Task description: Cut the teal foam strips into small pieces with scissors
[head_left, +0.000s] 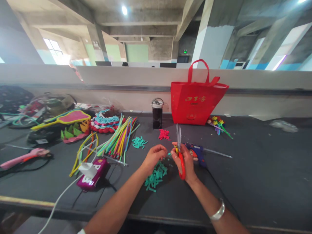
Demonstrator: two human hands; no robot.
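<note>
My right hand grips red-handled scissors, blades pointing up and slightly apart. My left hand is closed in a pinch beside the scissors, holding a small teal piece at its fingertips. A pile of short teal cut pieces lies on the dark table under both hands. More teal pieces and a small heap of red pieces lie farther back.
A bundle of coloured pipe cleaners lies to the left, by a purple device with a white plug. A blue glue gun sits right of my hand. A red tote bag, a dark bottle and craft flowers stand behind.
</note>
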